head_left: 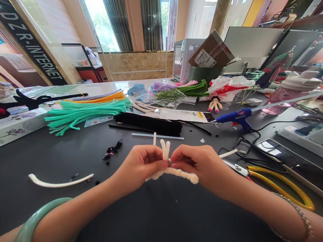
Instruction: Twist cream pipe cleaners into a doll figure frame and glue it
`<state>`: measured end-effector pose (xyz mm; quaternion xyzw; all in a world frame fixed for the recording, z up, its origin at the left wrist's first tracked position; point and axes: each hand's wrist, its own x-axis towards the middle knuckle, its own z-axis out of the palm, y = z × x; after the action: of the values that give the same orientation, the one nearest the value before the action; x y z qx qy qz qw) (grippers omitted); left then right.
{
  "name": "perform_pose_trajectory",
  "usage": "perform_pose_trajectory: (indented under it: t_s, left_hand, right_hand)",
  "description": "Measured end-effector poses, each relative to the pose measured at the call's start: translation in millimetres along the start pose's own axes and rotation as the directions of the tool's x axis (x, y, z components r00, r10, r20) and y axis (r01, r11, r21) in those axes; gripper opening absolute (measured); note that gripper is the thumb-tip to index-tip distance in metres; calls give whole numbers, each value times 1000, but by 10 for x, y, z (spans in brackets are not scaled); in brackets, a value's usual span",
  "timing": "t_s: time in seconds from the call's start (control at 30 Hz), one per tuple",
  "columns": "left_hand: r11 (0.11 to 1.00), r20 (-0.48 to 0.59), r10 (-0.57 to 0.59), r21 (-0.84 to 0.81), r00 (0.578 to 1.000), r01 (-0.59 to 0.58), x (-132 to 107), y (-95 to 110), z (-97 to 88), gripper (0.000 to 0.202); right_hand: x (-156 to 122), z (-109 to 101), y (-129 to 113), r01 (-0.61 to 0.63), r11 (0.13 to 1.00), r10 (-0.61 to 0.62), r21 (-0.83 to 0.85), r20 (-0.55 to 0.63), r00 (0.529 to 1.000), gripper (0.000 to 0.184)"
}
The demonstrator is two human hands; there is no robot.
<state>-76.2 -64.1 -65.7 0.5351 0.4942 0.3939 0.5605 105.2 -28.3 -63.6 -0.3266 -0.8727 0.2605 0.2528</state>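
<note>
My left hand (pixel 145 164) is closed, pinching a cream pipe cleaner piece (pixel 182 174) between thumb and fingertips. Two short prongs stand up from it in a V, and a fuzzy, tightly wound length sticks out below toward the right. My right hand (pixel 198 163) meets it from the other side, thumb and forefinger pinched on a short cream end. Part of the piece is hidden behind my fingers. Beyond my right wrist a thin cream stem (pixel 228 153) shows; whether it joins the held piece I cannot tell. A loose cream pipe cleaner (pixel 60 185) lies curved at the left.
Yellow-handled scissors (pixel 285 185) lie by my right forearm. Behind them are a blue glue gun (pixel 237 118), cables and a phone (pixel 268 149). Bundles of black (pixel 148 123) and mint pipe cleaners (pixel 88 112) lie across the back. Black scraps (pixel 113 149) are scattered left.
</note>
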Motion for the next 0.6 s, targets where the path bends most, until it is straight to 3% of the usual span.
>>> perform_pose_trajectory:
  t_s: [0.2, 0.33, 0.4, 0.5, 0.6]
  left_hand:
    - [983, -55, 144, 120, 988, -137, -25, 24, 17, 14]
    - [946, -101, 219, 266, 970, -186, -33, 12, 19, 17]
    - [927, -122, 235, 325, 964, -185, -28, -9, 15, 17]
    - [905, -142, 239, 391, 961, -168, -16, -33, 11, 13]
    - [894, -126, 213, 425, 969, -141, -13, -26, 11, 9]
  right_hand:
    - [-47, 43, -7, 141, 974, -147, -176, -20, 989, 10]
    - [-46, 35, 19, 315, 882, -336, -352, 1, 942, 24]
    - [-37, 17, 11, 431, 767, -467, -476, 46, 883, 32]
    - [-32, -7, -21, 556, 535, -660, -636, 97, 745, 33]
    - [-42, -15, -47, 616, 405, -781, -676, 95, 618, 29]
